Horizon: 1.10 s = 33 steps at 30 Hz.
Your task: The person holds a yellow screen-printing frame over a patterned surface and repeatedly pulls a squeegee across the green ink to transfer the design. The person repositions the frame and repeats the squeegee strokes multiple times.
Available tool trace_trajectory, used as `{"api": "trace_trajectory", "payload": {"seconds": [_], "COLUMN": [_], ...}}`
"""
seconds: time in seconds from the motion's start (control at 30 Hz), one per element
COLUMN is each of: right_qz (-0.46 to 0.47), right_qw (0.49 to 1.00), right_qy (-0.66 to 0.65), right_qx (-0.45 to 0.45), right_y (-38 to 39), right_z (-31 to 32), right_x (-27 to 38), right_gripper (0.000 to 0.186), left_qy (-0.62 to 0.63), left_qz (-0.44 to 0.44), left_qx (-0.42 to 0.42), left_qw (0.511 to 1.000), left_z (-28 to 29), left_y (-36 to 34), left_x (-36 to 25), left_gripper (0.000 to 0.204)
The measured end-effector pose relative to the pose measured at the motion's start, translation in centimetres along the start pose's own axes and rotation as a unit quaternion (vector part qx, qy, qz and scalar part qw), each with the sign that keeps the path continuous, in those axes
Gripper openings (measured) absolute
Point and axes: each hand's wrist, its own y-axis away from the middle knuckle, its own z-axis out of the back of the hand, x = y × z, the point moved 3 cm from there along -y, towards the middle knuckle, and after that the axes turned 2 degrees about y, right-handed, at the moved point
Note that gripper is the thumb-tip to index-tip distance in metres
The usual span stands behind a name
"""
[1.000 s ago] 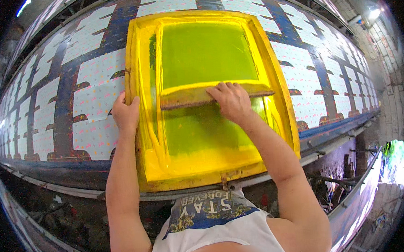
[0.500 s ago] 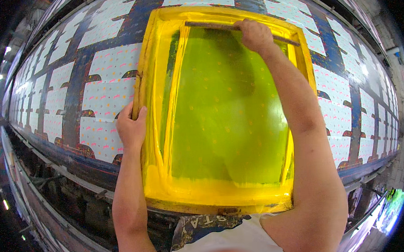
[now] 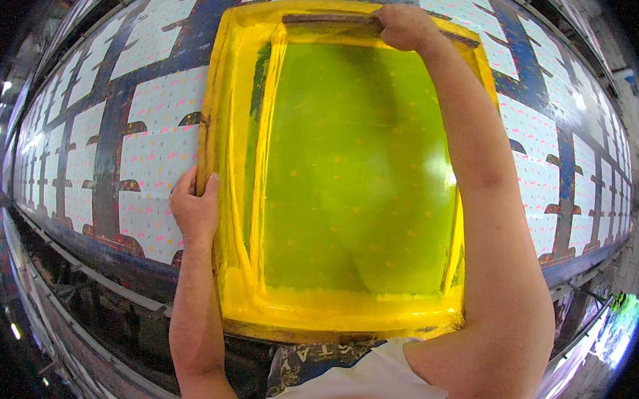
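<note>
A screen-printing frame, its wooden sides smeared with yellow ink, lies in front of me on the long table. Its green mesh is see-through, with small orange marks showing in it. My left hand grips the frame's left side, thumb on top and fingers partly hidden round the outer edge. At the far end, my right hand is closed on a long dark squeegee, which lies crosswise along the far rim. Yellow ink is thick along the near end and in streaks down the left side.
White sheets with small pink and orange prints lie in rows on the dark table, left, right and beyond the frame. A metal rail runs along the table's near edge.
My right hand has pushed the squeegee slightly farther away, up to the far rim. The frame and my left hand appear a little farther left in view. Both grips are unchanged.
</note>
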Motion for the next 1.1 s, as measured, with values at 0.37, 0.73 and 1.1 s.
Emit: {"api": "trace_trajectory", "payload": {"seconds": [0.37, 0.73, 1.1], "right_qz": [0.029, -0.027, -0.046], "right_qw": [0.992, 0.985, 0.988], "right_qy": [-0.051, -0.081, -0.109], "right_qx": [0.114, 0.152, 0.101], "right_y": [14.1, 32.3, 45.0], "right_z": [3.3, 6.8, 8.2], "right_x": [10.2, 23.0, 31.7], "right_gripper": [0.027, 0.029, 0.031], "left_qy": [0.021, 0.02, -0.038], "left_qz": [-0.011, -0.051, -0.054], "left_qx": [0.014, 0.001, 0.055], "left_qw": [1.0, 0.998, 0.996], "left_z": [-0.1, -0.7, -0.9], "left_y": [-0.4, -0.8, -1.1], "left_x": [0.2, 0.9, 0.2], "left_gripper": [0.039, 0.052, 0.058]}}
